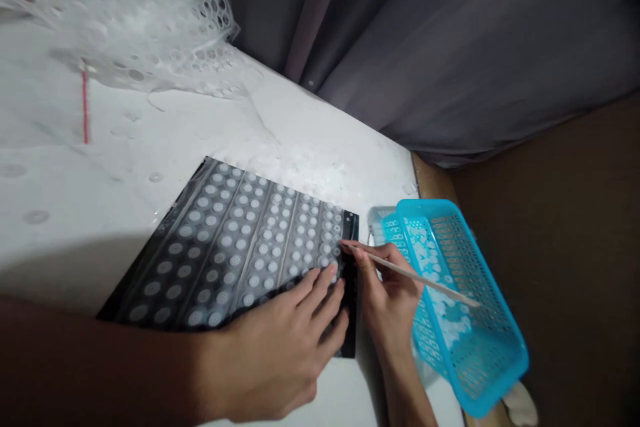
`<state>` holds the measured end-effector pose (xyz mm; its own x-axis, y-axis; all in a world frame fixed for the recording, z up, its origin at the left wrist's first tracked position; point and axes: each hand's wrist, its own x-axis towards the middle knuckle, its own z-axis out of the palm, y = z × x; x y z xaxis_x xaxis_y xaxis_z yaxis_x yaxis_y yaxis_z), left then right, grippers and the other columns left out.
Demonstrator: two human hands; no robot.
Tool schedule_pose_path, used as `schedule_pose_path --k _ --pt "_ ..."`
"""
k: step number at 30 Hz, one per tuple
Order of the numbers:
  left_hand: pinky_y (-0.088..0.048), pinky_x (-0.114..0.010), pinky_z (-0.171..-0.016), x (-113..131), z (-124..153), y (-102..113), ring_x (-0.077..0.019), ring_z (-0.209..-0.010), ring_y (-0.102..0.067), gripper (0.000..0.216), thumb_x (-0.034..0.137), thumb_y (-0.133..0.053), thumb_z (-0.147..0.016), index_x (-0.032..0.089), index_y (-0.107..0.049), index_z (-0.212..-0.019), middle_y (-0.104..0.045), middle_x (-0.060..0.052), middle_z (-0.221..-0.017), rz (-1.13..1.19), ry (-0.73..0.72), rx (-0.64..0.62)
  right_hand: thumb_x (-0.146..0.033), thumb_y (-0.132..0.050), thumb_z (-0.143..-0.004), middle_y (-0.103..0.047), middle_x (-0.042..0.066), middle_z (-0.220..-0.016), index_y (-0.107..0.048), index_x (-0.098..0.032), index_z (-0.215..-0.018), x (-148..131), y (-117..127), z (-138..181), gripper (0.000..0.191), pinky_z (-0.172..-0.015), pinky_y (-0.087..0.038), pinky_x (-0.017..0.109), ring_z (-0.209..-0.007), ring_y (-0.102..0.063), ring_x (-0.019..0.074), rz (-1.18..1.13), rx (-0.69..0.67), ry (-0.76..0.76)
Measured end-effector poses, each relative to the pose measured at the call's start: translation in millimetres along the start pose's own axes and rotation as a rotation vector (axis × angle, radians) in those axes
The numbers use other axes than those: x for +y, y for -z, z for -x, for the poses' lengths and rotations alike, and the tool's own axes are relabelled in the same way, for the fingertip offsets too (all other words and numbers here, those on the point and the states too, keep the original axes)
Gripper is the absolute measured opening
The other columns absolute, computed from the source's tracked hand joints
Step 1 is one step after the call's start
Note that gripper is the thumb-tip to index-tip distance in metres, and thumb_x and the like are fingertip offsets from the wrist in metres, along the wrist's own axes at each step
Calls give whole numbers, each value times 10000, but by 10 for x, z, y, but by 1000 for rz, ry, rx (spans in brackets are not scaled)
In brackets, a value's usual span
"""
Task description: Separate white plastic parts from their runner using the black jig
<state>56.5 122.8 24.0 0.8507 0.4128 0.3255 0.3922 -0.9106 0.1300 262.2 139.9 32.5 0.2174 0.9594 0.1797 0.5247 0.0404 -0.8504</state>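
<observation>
A black sheet (155, 245) lies on the white table, covered by clear strips with rows of small white discs (227, 240). My left hand (280, 340) rests flat on its near right part, fingers stretched out and a little apart. At the sheet's right edge, my right hand (387, 287) pinches a thin pale stick (425, 282). The stick's tip is by the last column of discs, and its other end points over the blue basket. Whether the tip touches a disc I cannot tell.
A blue plastic basket (453, 373) with white bits in it stands at the table's right edge. Clear perforated plastic sheeting (135, 13) is heaped at the back left. Near it lies a red strip (85, 107). Loose rings dot the white table (200, 127); a grey curtain (450, 47) hangs behind.
</observation>
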Motion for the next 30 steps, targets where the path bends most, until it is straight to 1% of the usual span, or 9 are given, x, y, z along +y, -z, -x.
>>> schedule_pose_path --k 4,7,10,17,20,23,27,30 --pt "-297 -508 -1288 -12 5 34 -400 -1540 -465 702 515 -582 -1019 11 -580 -1508 -569 -247 -1577 -22 -31 32 -303 -759 -1004 -833 47 -984 -805 -248 -950 -19 68 -31 90 -844 -588 385 -891 -776 230 -36 -5 7" --pt "-329 -472 -1273 -11 11 49 -370 -1508 -509 633 478 -561 -1033 21 -629 -1466 -601 -233 -1549 -51 -102 51 -289 -776 -989 -834 49 -979 -786 -249 -915 -84 167 -53 84 -853 -607 394 -898 -785 240 -83 -115 9" --pt "-372 -461 -1238 -1 19 43 -354 -1431 -583 583 444 -523 -1053 29 -648 -1444 -641 -228 -1501 -55 -129 54 -277 -779 -984 -831 49 -975 -787 -250 -909 -137 244 -60 80 -865 -614 389 -921 -787 243 -57 -207 30" --pt "-425 -475 -1191 -5 23 41 -381 -1411 -601 579 393 -464 -1070 -7 -616 -1460 -636 -263 -1492 -87 -155 28 -271 -762 -997 -829 43 -1010 -791 -254 -957 -120 273 -51 53 -889 -610 375 -963 -784 236 0 -222 51" --pt "-426 -489 -1188 -15 24 67 -388 -1380 -629 564 362 -472 -1063 -22 -625 -1447 -659 -275 -1455 -110 -182 52 -275 -760 -998 -830 44 -1014 -788 -252 -948 -134 284 -40 62 -884 -615 363 -957 -786 230 4 -290 50" --pt "-441 -500 -1169 -13 32 86 -383 -1338 -662 533 334 -472 -1062 -19 -650 -1420 -699 -267 -1397 -131 -219 87 -275 -753 -1001 -833 54 -1062 -774 -243 -914 -151 291 -38 94 -880 -623 357 -979 -791 232 2 -361 42" --pt "-463 -494 -1156 -1 42 69 -372 -1320 -680 521 355 -499 -1059 -7 -684 -1384 -711 -264 -1380 -130 -228 107 -270 -759 -996 -840 54 -1065 -765 -237 -876 -146 298 -46 125 -867 -628 355 -973 -800 236 33 -395 57" --pt "-474 -498 -1155 7 47 29 -383 -1322 -681 539 373 -534 -1037 -17 -688 -1376 -709 -277 -1377 -129 -234 120 -270 -762 -997 -842 45 -1074 -773 -242 -897 -140 310 -47 104 -884 -625 350 -987 -803 230 51 -408 53"
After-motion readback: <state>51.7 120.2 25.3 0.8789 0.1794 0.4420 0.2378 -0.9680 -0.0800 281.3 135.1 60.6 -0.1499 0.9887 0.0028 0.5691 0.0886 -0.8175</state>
